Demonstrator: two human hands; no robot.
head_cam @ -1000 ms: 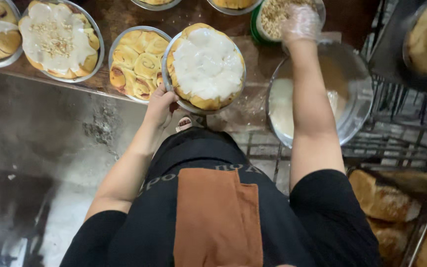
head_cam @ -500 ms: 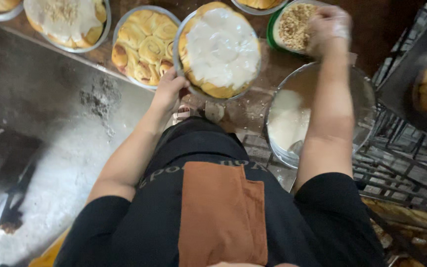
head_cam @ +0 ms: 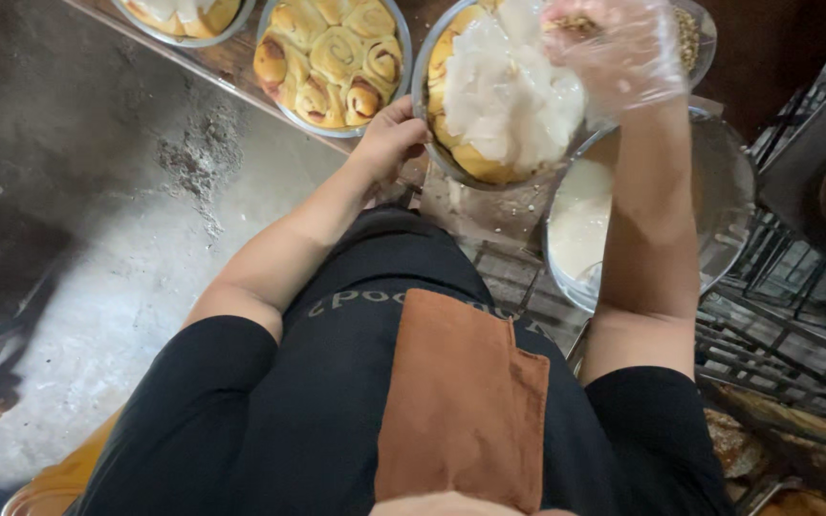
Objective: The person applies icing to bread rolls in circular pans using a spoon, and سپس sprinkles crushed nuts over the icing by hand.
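We hold the round metal pan of white-iced rolls [head_cam: 499, 105] by its near rim in our bare left hand [head_cam: 389, 143], its grip pinched tight, our gloved right hand [head_cam: 614, 48] cupped over it clutching crumbs, so a tilt risks icing sliding; no labels visible.

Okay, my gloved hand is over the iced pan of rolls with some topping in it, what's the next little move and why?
Probably open the right hand and scatter the crumbly topping over the round metal pan of white-iced rolls. The left hand steadies its rim, and the icing looks bare.
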